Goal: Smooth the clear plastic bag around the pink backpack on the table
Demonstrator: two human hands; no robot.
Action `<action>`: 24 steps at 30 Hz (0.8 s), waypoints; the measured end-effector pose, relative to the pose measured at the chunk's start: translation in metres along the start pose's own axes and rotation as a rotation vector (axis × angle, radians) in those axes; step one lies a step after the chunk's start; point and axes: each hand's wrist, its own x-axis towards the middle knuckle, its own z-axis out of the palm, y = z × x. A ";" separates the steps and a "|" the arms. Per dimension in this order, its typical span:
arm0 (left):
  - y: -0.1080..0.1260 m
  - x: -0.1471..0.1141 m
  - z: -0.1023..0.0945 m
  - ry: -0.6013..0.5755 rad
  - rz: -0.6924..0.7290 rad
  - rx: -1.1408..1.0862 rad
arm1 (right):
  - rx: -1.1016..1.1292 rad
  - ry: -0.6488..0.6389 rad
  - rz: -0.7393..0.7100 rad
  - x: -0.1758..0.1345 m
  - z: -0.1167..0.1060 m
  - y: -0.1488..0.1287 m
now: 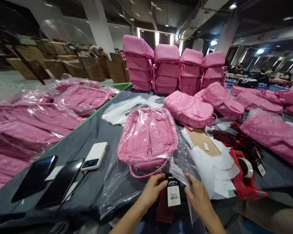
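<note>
A pink backpack (pixel 147 138) lies inside a clear plastic bag (pixel 117 185) on the dark table (pixel 92 133) in front of me. My left hand (pixel 152 190) pinches the left edge of a dark hang tag with a white barcode label (pixel 173 195) at the bag's open end. My right hand (pixel 197 195) grips the clear plastic and the tag's right side. Both hands sit just below the backpack's pink handle.
A red tape dispenser (pixel 245 178) and white paper sheets (pixel 210 165) lie to the right. Three phones (pixel 61 182) rest at the left. Bagged pink backpacks (pixel 26 123) pile at far left; unbagged ones (pixel 166 68) stack at the back. Cardboard boxes (pixel 56 61) stand behind.
</note>
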 end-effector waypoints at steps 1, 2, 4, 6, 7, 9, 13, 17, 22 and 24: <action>0.008 -0.005 -0.003 -0.033 -0.043 -0.061 | 0.100 -0.063 0.027 0.001 -0.008 -0.005; 0.013 -0.008 -0.004 -0.052 -0.085 -0.139 | 0.208 -0.137 0.054 0.002 -0.014 -0.011; 0.018 -0.010 -0.001 -0.066 -0.147 -0.301 | 0.435 -0.287 0.123 0.009 -0.025 -0.023; 0.015 -0.008 0.007 -0.068 -0.176 -0.425 | 0.649 -0.389 0.216 0.014 -0.032 -0.033; 0.012 -0.007 0.012 -0.071 -0.183 -0.471 | 0.743 -0.416 0.271 0.016 -0.033 -0.037; 0.003 -0.004 0.020 -0.077 -0.180 -0.546 | 0.909 -0.443 0.402 0.013 -0.033 -0.043; -0.008 -0.002 0.032 0.016 -0.158 -0.669 | 1.211 -0.594 0.602 -0.002 -0.024 -0.048; -0.009 -0.007 0.037 0.095 -0.185 -0.683 | 1.301 -0.632 0.643 -0.013 -0.019 -0.047; 0.003 -0.013 0.035 -0.009 -0.203 -0.578 | 1.193 -0.608 0.651 -0.016 -0.016 -0.046; 0.007 -0.010 0.033 -0.096 -0.212 -0.533 | 1.186 -0.613 0.643 -0.017 -0.012 -0.045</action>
